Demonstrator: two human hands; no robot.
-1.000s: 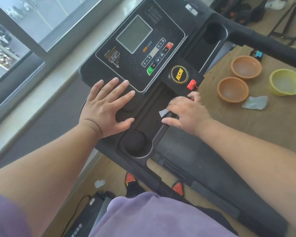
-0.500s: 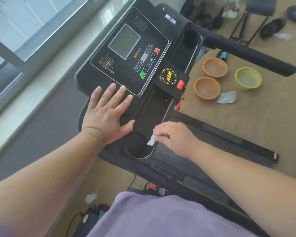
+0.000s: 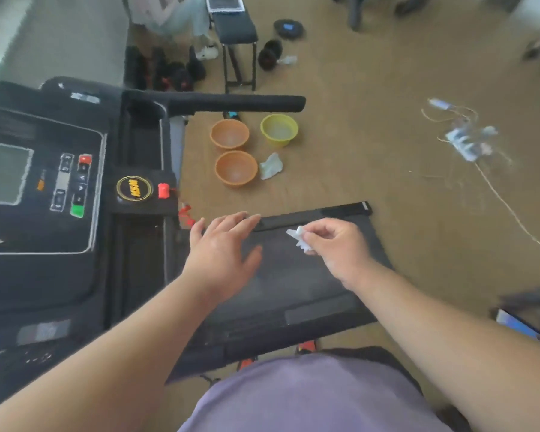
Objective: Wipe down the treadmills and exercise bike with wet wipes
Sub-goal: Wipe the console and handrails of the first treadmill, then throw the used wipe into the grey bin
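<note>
— We see a black treadmill (image 3: pixel 75 275) with red (image 3: pixel 85 159) and green (image 3: pixel 77 210) buttons.
— And we see two orange bowls (image 3: pixel 236 168), one yellow bowl (image 3: pixel 279 129), a white wipe (image 3: pixel 300 236).

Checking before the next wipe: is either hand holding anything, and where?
The right hand pinches a crumpled wet wipe by one end. The left hand holds nothing.
</note>
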